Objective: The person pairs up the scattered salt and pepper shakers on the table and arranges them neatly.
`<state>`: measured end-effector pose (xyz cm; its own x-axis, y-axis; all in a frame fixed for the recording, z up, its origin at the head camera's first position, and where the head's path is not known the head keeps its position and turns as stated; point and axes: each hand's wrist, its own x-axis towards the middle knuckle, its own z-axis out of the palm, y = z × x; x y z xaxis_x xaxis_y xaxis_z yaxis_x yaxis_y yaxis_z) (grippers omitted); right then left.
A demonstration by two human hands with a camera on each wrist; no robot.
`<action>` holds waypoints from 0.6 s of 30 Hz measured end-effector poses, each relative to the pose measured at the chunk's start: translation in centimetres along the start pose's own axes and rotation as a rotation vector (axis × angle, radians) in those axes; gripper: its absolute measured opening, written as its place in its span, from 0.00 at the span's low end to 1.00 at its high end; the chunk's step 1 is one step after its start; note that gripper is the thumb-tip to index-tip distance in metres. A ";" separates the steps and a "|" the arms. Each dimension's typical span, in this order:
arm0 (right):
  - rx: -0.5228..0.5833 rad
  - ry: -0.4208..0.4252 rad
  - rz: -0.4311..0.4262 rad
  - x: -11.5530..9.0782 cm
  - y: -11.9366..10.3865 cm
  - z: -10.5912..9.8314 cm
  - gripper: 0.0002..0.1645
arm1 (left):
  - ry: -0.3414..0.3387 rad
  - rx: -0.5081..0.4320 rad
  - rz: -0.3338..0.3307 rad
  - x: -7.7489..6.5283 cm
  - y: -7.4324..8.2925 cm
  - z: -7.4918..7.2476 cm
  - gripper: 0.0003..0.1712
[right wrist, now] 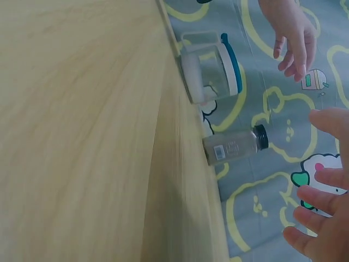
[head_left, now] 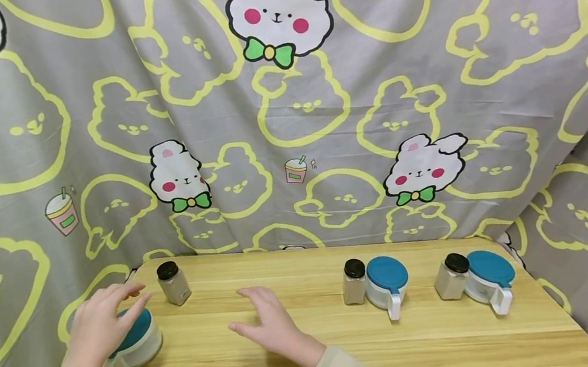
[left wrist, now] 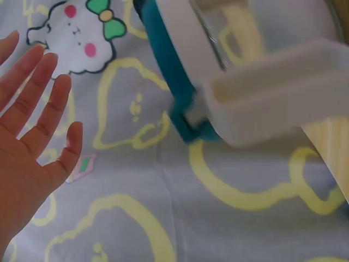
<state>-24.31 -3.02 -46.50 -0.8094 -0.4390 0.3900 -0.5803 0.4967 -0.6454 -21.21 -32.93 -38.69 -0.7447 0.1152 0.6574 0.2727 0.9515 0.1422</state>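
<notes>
Now the blue-lidded jar (head_left: 150,348) stands on the table's (head_left: 252,365) left side, below the left hand's (head_left: 96,327) spread, empty fingers; the right hand (head_left: 271,324), fingers also spread and empty, is farther off. Its axis is vertical, handle towards the person. Beyond, between the hands, stands an upright black-capped bottle (head_left: 175,286).

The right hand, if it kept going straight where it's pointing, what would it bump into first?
Probably the leftmost jar: in the head view, the right hand points roughly at it. How high the hand is compared with the jar is hard to tell, so it might pass over.
</notes>
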 end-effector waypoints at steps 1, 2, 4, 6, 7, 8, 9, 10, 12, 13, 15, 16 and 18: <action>0.008 -0.005 0.005 0.1 -0.1 0.1 0.39 | -0.001 -0.003 -0.010 -0.1 -0.2 -0.1 0.15; 0.013 -0.011 0.009 0.2 -0.2 0.3 0.39 | -0.003 -0.005 -0.019 -0.3 -0.5 -0.1 0.15; 0.020 -0.020 0.013 0.4 -0.3 0.6 0.39 | -0.001 -0.009 -0.034 -0.6 -0.9 -0.1 0.15; 0.018 -0.028 0.012 0.5 -0.5 1.1 0.39 | 0.004 -0.010 -0.042 -0.9 -1.4 -0.2 0.15; 0.016 -0.030 0.009 0.6 -0.6 1.3 0.39 | 0.011 -0.008 -0.042 -1.0 -1.6 -0.2 0.15; 0.011 -0.034 0.007 0.7 -0.7 1.6 0.39 | 0.015 -0.009 -0.043 -1.2 -1.9 -0.2 0.14; 0.011 -0.038 0.005 0.8 -0.8 1.8 0.39 | 0.023 -0.006 -0.046 -1.3 -2.1 -0.2 0.14; 0.010 -0.043 0.003 0.9 -0.9 2.0 0.39 | 0.028 -0.010 -0.052 -1.5 -2.3 -0.2 0.14; 0.009 -0.053 -0.003 1.1 -1.1 2.5 0.39 | 0.027 -0.013 -0.072 -1.8 -2.7 -0.2 0.15; 0.009 -0.055 -0.005 1.1 -1.3 2.8 0.39 | 0.025 -0.019 -0.083 -1.9 -2.9 -0.3 0.15; 0.001 -0.060 -0.010 1.3 -1.6 3.2 0.39 | 0.013 -0.028 -0.111 -2.1 -3.2 -0.4 0.16; -0.002 -0.061 -0.013 1.4 -1.8 3.4 0.39 | 0.007 -0.033 -0.123 -2.3 -3.3 -0.4 0.17; -0.006 -0.063 -0.018 1.5 -2.3 3.9 0.39 | -0.006 -0.035 -0.147 -2.5 -3.7 -0.6 0.17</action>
<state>-23.85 -7.73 -46.96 -0.7917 -0.4940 0.3594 -0.5954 0.4925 -0.6348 -19.98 -36.92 -40.40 -0.7821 -0.0229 0.6228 0.1813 0.9478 0.2625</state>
